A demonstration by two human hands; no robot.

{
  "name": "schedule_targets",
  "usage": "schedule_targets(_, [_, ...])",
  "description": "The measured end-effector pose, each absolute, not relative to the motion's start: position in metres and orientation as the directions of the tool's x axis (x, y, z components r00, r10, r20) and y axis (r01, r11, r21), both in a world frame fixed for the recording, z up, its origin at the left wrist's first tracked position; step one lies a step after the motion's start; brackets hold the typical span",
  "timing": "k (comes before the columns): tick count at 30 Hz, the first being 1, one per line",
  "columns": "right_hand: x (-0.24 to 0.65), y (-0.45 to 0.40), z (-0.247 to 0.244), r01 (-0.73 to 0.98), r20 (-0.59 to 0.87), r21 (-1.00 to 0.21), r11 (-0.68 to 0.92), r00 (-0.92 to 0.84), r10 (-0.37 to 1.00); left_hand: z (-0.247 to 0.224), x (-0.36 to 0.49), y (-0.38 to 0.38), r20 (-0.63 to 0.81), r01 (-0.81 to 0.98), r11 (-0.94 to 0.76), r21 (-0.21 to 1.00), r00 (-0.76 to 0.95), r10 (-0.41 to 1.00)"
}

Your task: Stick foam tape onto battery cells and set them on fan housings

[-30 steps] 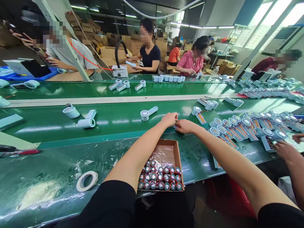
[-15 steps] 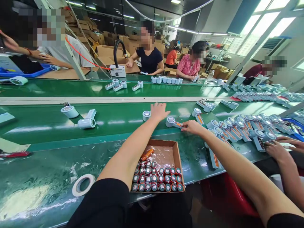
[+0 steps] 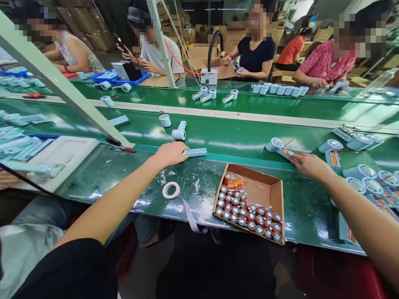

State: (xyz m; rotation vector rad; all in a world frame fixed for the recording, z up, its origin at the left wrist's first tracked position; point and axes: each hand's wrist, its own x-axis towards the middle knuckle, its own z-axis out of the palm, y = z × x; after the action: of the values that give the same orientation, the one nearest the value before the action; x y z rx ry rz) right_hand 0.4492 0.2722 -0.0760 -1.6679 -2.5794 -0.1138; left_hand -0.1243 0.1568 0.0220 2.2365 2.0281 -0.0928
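Note:
My left hand is closed on one end of a light blue casing at the near edge of the green belt. To the right, my right hand pinches the handle end of a round-headed blue unit, with an orange part and thin wires showing in its handle. Between my arms a cardboard tray holds several green-topped battery cells with red wires. A roll of white tape lies on the bench left of the tray, a strip trailing over the front edge.
Two blue units lie on the belt beyond my left hand. A slanted metal post and a white tray stand at left. Many units crowd the right. Several people sit across the line.
The view has turned left. My left hand has moved from beside a round unit to the left and taken hold of a casing. My right hand still holds its unit.

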Motion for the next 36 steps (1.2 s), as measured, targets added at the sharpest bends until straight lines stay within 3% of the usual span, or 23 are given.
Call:
schedule_targets(3, [0.450, 0.266, -0.074, 0.927, 0.098, 0.033, 0.374, -0.375, 0.922, 0.014, -0.151, 0.097, -0.045, 0.997, -0.061, 0.048, 0.063, 0.997])
schedule_targets(5, [0.438, 0.249, -0.068, 0.945, 0.212, 0.009, 0.326, -0.321, 0.923, 0.000, -0.158, 0.054, 0.093, 0.985, -0.148, 0.089, 0.139, 0.986])
schedule_targets(9, [0.381, 0.181, -0.033, 0.830, 0.528, -0.246, 0.500, -0.318, 0.787, -0.035, -0.156, -0.019, 0.194, 0.929, -0.356, 0.104, 0.332, 0.923])
schedule_targets(12, [0.322, 0.119, 0.004, 0.629, 0.594, -0.460, 0.627, -0.308, 0.744, -0.044, -0.136, -0.045, 0.318, 0.935, -0.349, 0.065, 0.313, 0.895])
schedule_targets(14, [0.282, 0.085, 0.025, 0.466, 0.438, -0.662, 0.587, -0.395, 0.808, -0.035, -0.111, -0.048, 0.458, 0.922, -0.383, 0.050, 0.320, 0.829])
schedule_targets(16, [0.248, 0.061, 0.039, 0.393, 0.135, -0.804, 0.447, -0.611, 0.780, -0.018, -0.083, -0.044, 0.562, 0.881, -0.469, 0.060, 0.359, 0.745])
schedule_targets(18, [0.222, 0.047, 0.045, 0.393, -0.102, -0.845, 0.362, -0.783, 0.613, -0.001, -0.061, -0.036, 0.607, 0.825, -0.556, 0.099, 0.392, 0.691])
schedule_targets(21, [0.209, 0.031, 0.050, 0.301, -0.143, -0.875, 0.379, -0.909, 0.390, 0.010, -0.050, -0.023, 0.595, 0.764, -0.629, 0.144, 0.441, 0.672])
schedule_targets(23, [0.214, 0.021, 0.056, 0.256, -0.152, -0.837, 0.484, -0.958, 0.244, 0.005, -0.056, -0.017, 0.534, 0.740, -0.660, 0.130, 0.509, 0.675])
schedule_targets(26, [0.233, 0.021, 0.067, 0.271, -0.320, -0.671, 0.690, -0.946, 0.061, -0.010, -0.069, -0.020, 0.447, 0.742, -0.661, 0.112, 0.556, 0.700])
schedule_targets(28, [0.247, 0.040, 0.070, 0.340, -0.335, -0.581, 0.740, -0.928, 0.164, -0.017, -0.072, -0.026, 0.443, 0.766, -0.629, 0.132, 0.523, 0.728])
schedule_targets(31, [0.257, 0.089, 0.056, 0.554, -0.115, -0.395, 0.733, -0.821, 0.559, -0.018, -0.062, -0.033, 0.481, 0.771, -0.617, 0.158, 0.486, 0.730])
schedule_targets(32, [0.257, 0.106, 0.047, 0.617, -0.064, -0.314, 0.722, -0.772, 0.632, -0.015, -0.055, -0.033, 0.496, 0.762, -0.627, 0.162, 0.486, 0.720])
schedule_targets(36, [0.247, 0.145, 0.009, 0.639, -0.213, -0.108, 0.762, -0.764, 0.610, -0.003, -0.029, -0.024, 0.532, 0.705, -0.688, 0.173, 0.521, 0.668])
